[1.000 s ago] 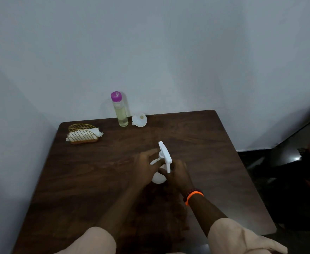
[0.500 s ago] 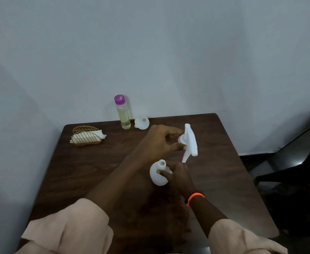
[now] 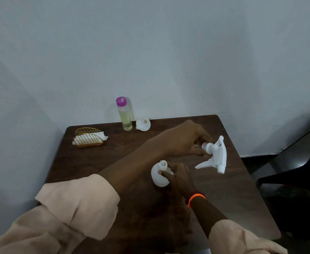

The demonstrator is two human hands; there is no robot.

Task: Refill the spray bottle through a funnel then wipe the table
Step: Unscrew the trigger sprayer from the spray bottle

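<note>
A small white spray bottle (image 3: 158,176) stands mid-table with its neck open. My right hand (image 3: 179,176) grips its side. My left hand (image 3: 184,141) reaches across to the right and holds the detached white spray head (image 3: 217,155) by its collar, low over the table's right part. At the back edge a clear refill bottle (image 3: 125,117) with a purple cap holds pale yellow liquid. Just to its right lies a white funnel (image 3: 143,124).
A gold wire holder with white napkins (image 3: 88,139) sits at the back left of the dark wooden table (image 3: 99,162). Walls close in behind and on the left. A dark chair (image 3: 297,162) stands to the right of the table.
The spray head came off the bottle. My left hand carried it up and then out to the right. My right hand kept hold of the bottle.
</note>
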